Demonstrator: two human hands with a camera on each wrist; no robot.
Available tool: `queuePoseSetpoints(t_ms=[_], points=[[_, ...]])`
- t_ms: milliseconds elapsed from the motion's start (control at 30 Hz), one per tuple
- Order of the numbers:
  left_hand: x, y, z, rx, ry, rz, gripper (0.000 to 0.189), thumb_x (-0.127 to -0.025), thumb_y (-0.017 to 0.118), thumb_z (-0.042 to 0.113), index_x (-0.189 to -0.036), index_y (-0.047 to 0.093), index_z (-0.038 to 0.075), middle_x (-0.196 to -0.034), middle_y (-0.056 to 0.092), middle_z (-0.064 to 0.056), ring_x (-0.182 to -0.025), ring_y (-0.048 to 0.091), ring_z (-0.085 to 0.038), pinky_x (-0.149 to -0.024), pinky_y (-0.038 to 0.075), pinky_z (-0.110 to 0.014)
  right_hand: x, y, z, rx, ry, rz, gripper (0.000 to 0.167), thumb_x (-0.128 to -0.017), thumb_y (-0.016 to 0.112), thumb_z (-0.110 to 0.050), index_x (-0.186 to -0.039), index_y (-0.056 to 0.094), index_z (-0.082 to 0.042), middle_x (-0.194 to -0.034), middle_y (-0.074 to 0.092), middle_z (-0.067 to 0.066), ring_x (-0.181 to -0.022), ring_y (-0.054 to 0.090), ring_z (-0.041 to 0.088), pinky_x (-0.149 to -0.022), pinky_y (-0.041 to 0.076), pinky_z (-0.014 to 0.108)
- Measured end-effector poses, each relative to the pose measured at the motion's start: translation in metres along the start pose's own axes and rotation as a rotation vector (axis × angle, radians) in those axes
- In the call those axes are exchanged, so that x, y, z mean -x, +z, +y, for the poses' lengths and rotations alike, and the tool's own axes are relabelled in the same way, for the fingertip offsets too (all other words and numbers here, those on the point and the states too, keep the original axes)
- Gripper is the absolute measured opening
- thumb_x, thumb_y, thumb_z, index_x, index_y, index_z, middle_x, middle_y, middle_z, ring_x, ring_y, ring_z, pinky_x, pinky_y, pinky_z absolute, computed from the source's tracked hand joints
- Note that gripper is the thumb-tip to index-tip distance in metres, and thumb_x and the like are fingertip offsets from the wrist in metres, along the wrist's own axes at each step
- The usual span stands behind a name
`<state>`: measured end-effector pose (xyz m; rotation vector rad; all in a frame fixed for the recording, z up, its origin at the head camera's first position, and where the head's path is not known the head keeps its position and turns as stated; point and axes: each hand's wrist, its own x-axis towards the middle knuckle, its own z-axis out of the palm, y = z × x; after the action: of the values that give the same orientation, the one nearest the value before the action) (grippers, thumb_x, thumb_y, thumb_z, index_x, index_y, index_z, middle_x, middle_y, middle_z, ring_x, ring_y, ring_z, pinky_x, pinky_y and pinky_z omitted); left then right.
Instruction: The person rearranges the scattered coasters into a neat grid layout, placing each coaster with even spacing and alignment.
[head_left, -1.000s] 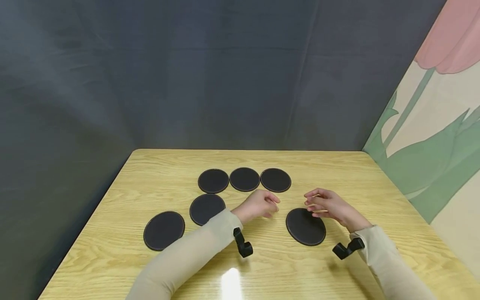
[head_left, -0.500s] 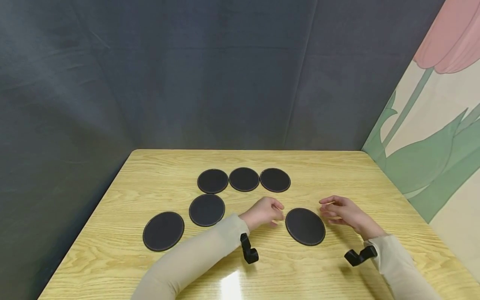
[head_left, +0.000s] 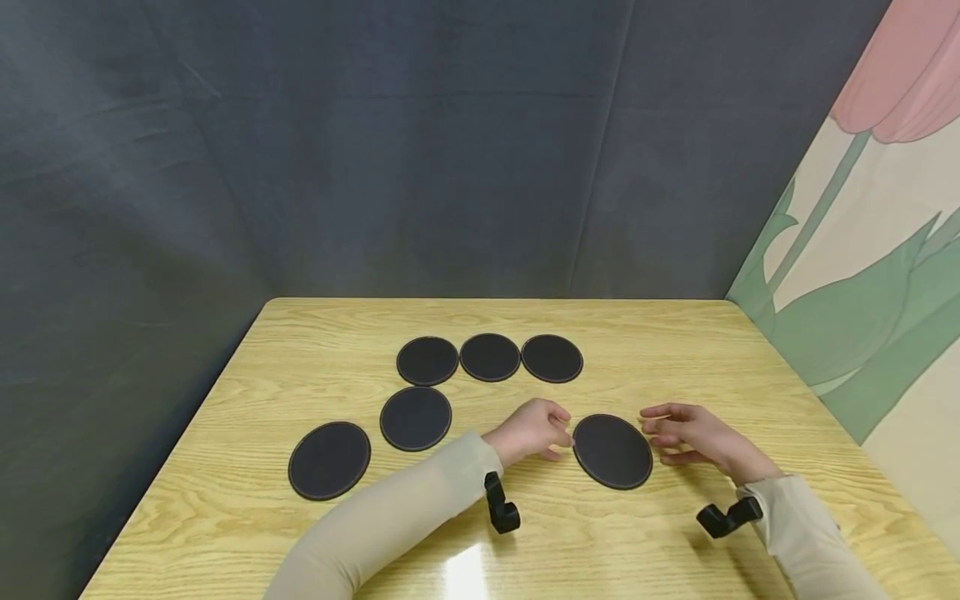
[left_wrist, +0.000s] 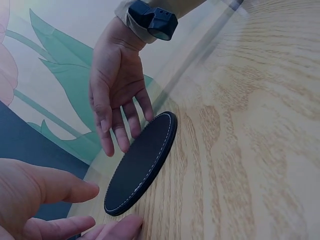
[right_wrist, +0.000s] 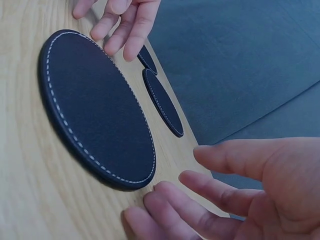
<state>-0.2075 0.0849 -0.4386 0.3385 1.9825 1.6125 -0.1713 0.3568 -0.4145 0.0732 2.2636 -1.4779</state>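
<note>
A round black coaster (head_left: 612,452) with pale edge stitching lies flat on the wooden table between the two hands. My left hand (head_left: 531,429) is at its left side with relaxed, slightly bent fingers; the fingertips sit close to the rim, and whether they touch is unclear. On the other side is my right hand (head_left: 693,435), fingers loosely extended towards the coaster's right edge and nothing held. From the left wrist, the coaster (left_wrist: 142,162) appears edge-on, fairly thick, with the right hand (left_wrist: 117,80) beyond it. The right wrist view shows its stitched top.
Three matching coasters stand in a row at the back, such as the middle one (head_left: 490,357). Another coaster (head_left: 416,418) is below the row's left end, and one more (head_left: 329,460) lies farther left. A dark curtain (head_left: 450,150) hangs behind the table (head_left: 645,333).
Both hands have come nearer to the person. The right hand moved rightward off the coaster's top edge to its right side; the left hand shifted right to the left rim. The coasters stayed put.
</note>
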Motion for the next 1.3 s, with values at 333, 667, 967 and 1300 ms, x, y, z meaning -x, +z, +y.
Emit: queuePoseSetpoints(t_ms=[333, 667, 967, 1300], points=[[0.006, 0.006, 0.001, -0.033, 0.0, -0.006, 0.044, -0.082, 0.068, -0.008, -0.124, 0.056, -0.009, -0.098, 0.056, -0.01, -0.083, 0.065, -0.022, -0.069, 0.061, -0.033, 0.0, 0.003, 0.004, -0.02, 0.006, -0.027, 0.054, -0.099, 0.054, -0.022, -0.139, 0.04, 0.011, -0.118, 0.061, 0.006, -0.089, 0.062, 0.016, -0.075, 0.059, 0.035], [0.007, 0.011, 0.0, -0.051, 0.005, 0.023, 0.043, -0.082, 0.068, -0.008, -0.123, 0.058, -0.009, -0.101, 0.057, -0.011, -0.083, 0.065, -0.021, -0.069, 0.06, -0.031, 0.0, 0.004, 0.005, -0.003, -0.002, -0.038, 0.054, -0.1, 0.053, -0.021, -0.139, 0.039, 0.012, -0.119, 0.059, 0.01, -0.09, 0.062, 0.018, -0.075, 0.059, 0.035], [0.008, 0.014, -0.001, -0.077, 0.023, 0.028, 0.042, -0.082, 0.067, -0.007, -0.124, 0.06, -0.006, -0.101, 0.057, -0.009, -0.079, 0.066, -0.018, -0.07, 0.059, -0.027, -0.001, 0.006, 0.004, 0.002, -0.017, -0.048, 0.052, -0.101, 0.051, -0.021, -0.138, 0.038, 0.013, -0.111, 0.06, 0.007, -0.087, 0.06, 0.017, -0.073, 0.059, 0.033], [0.011, 0.015, -0.001, -0.076, 0.044, 0.051, 0.042, -0.08, 0.064, -0.007, -0.122, 0.062, -0.006, -0.099, 0.058, -0.009, -0.081, 0.066, -0.014, -0.072, 0.058, -0.026, -0.005, 0.009, 0.003, -0.011, -0.028, -0.068, 0.054, -0.1, 0.051, -0.018, -0.139, 0.036, 0.015, -0.108, 0.063, 0.007, -0.089, 0.064, 0.016, -0.075, 0.059, 0.033]])
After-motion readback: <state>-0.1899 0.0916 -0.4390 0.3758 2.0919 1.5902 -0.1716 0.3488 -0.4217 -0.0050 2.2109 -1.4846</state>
